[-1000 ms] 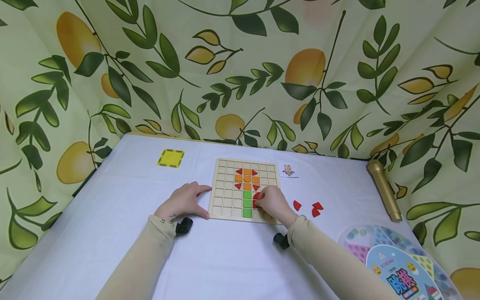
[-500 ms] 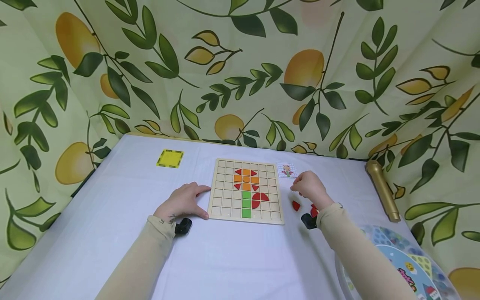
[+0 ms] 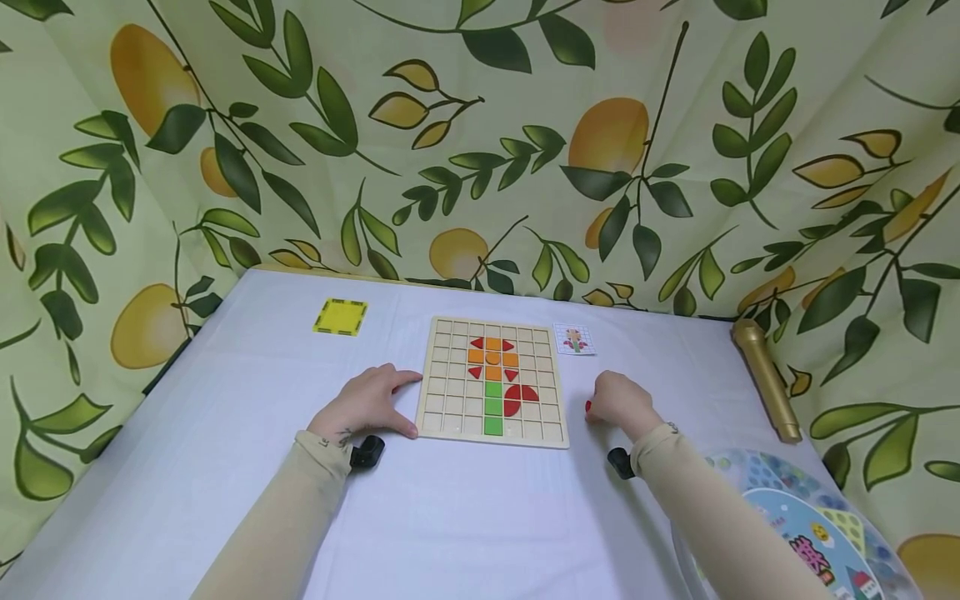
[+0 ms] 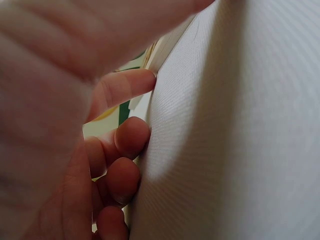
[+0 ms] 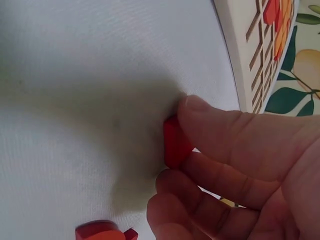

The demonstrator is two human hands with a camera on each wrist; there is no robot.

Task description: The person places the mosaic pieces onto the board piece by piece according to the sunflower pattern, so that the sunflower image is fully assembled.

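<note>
A wooden grid board [image 3: 454, 423] lies on the white-covered table, bearing orange squares [image 3: 492, 344], small red triangles, green squares [image 3: 492, 407] and red quarter-circle pieces [image 3: 512, 408]. My left hand [image 3: 363, 404] is at the board's left side, thumb and index finger spread, their tips at its edge. Right of the board, my right hand [image 3: 622, 404] pinches a red quarter-circle piece [image 5: 177, 142] between thumb and fingers, low over the cloth. More loose red pieces [image 5: 102, 232] lie close by in the right wrist view; the right hand hides them in the head view.
A small pattern card [image 3: 574, 340] lies at the board's upper right corner. There is a yellow square frame [image 3: 341, 317] at the back left. A gold cylinder [image 3: 767, 379] and a round clear-edged game box [image 3: 806, 533] occupy the right side.
My right hand has left the board, where red quarter-circle pieces now show right of the green column, and moved right and down to pinch a loose red piece. The left hand has stayed put.
</note>
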